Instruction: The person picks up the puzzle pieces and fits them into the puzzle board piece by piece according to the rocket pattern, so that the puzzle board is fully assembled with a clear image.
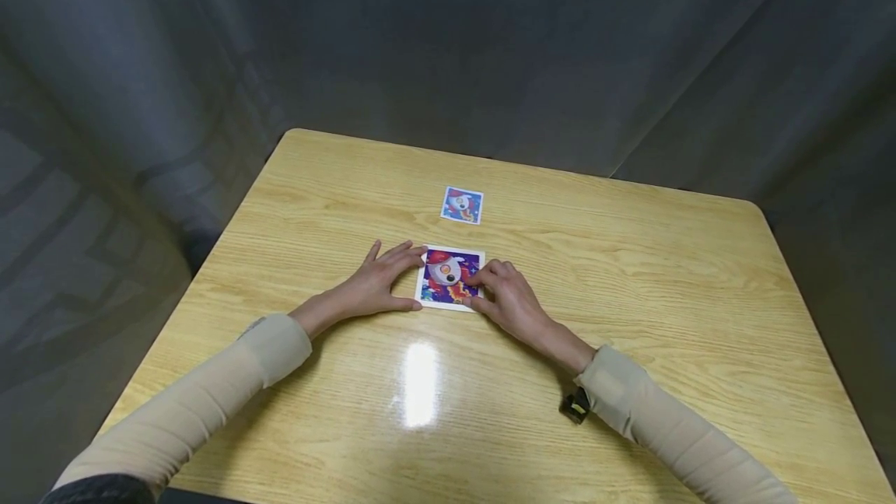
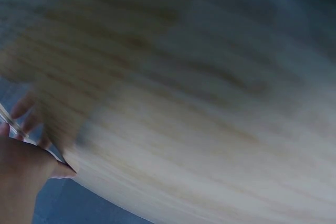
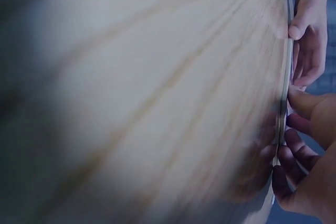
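Note:
A square picture (image 1: 446, 279) with a white border lies flat on the wooden table. It shows a white-and-red cartoon figure on purple. At its left side is my left hand (image 1: 378, 282), fingers spread, with a fingertip by the far corner and the thumb at the near corner. My right hand (image 1: 514, 302) reaches over the right border. Its index finger and thumb, bent and a little apart, touch the lower right of the picture; whether they pinch a piece there cannot be made out. Both hands (image 3: 315, 161) also show in the right wrist view, with the picture nearly edge-on.
Beyond the picture lies a smaller card (image 1: 462, 205) with a similar cartoon in lighter blue. The wooden table (image 1: 630, 271) has rounded far corners, and grey curtains (image 1: 448, 45) hang behind it. A small black device (image 1: 575, 405) is at the right wrist.

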Demonstrator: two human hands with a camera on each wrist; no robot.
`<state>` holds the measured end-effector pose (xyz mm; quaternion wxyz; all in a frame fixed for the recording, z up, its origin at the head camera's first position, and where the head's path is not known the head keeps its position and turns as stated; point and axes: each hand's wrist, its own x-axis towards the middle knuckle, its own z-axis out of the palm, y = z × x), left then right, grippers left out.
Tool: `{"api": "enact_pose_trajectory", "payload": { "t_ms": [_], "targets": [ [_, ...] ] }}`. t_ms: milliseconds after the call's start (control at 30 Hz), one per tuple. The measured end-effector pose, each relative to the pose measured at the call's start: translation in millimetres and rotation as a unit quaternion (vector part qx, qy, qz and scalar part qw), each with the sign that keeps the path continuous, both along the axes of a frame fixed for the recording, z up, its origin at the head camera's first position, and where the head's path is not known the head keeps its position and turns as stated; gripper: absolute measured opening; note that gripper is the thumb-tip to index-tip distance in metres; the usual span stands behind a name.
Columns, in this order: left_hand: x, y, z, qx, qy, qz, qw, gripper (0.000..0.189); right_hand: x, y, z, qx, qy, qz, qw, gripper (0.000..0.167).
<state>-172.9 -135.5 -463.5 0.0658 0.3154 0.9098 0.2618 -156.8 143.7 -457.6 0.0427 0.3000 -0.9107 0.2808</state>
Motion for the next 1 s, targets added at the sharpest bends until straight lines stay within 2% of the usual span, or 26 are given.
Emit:
{"api": "enact_pose_trajectory", "payload": {
  "t_ms": [1000],
  "targets": [
    [-1.5, -2.6, 1.5, -0.018, -0.009, -0.002, 0.9998, 0.071, 0.7, -3.5, -1.5, 0.001, -0.008, -0.002, 1.0000, 0.025]
  ]
}}
